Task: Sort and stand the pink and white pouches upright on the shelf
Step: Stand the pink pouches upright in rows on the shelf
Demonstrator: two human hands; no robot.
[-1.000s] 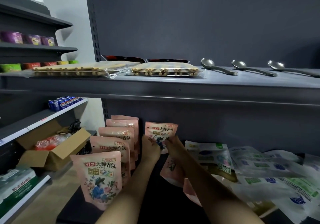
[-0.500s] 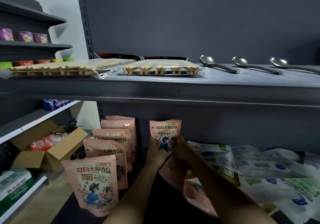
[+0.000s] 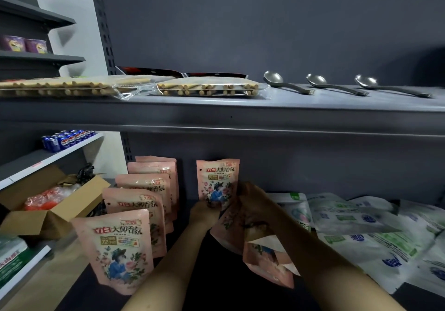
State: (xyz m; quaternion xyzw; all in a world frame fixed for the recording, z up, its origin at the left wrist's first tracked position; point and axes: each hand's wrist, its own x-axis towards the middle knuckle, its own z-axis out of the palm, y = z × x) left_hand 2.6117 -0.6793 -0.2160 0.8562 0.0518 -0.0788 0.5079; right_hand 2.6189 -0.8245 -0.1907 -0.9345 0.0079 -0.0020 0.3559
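Five pink pouches [image 3: 134,216] stand left; both hands' [image 3: 204,212] grips pinch a sixth pouch [image 3: 218,180].

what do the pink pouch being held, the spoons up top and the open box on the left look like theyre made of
Pink pouch: thin flexible plastic film, matte printed, judging by its soft, slightly bent edges; both hands hold it.
Spoons: metal, likely stainless steel, with bright highlights in the bowls.
Open box: brown corrugated cardboard, dull, with folded flaps.
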